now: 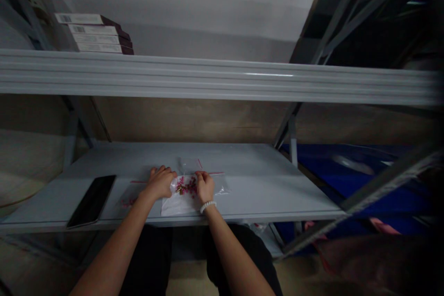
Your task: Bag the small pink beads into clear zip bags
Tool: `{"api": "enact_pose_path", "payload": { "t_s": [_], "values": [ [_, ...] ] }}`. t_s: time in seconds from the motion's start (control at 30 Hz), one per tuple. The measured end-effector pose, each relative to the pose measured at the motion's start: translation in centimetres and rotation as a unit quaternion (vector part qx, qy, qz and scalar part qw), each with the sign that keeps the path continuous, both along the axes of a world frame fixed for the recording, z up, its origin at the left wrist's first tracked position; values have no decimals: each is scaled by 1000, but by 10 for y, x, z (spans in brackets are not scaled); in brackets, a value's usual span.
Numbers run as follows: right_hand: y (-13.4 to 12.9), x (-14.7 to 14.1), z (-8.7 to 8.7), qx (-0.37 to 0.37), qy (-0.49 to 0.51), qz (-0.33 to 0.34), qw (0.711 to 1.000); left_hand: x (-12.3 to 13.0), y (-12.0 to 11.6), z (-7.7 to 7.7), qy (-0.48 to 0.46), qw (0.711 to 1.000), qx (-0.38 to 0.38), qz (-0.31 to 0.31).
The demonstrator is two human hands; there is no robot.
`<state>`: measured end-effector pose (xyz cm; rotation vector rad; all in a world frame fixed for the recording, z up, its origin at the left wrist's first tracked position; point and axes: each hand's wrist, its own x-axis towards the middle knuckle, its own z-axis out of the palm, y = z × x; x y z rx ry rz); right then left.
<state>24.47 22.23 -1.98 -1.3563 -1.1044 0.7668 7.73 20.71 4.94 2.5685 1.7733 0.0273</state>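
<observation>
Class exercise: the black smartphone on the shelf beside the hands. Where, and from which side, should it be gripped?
Pinch the black smartphone across its long edges, coming from above on its left side, clear of the left hand. It lies flat on the grey metal shelf, so its thin edges probably suit best.

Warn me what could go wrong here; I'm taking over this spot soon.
The clear plastic bag under the left hand and right hand lies close to the front edge of the grey metal shelf, so it might slide off. The pink bits could spill if it's open; I can't tell whether it's sealed. The black phone also lies near that edge and could be nudged off.
</observation>
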Motion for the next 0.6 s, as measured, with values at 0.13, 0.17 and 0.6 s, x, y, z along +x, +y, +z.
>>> {"api": "enact_pose_path", "payload": {
  "t_s": [0.13,0.17,0.6],
  "values": [
    [2,-1,-1,-6,4,-1,1000,8,1,7,32,999,8,-14],
    [2,-1,-2,-7,4,-1,1000,10,2,7,39,999,10,-18],
    [5,-3,-7,-1,31,6,1000,19,8,8,57,998,9,-36]
  ]
}}
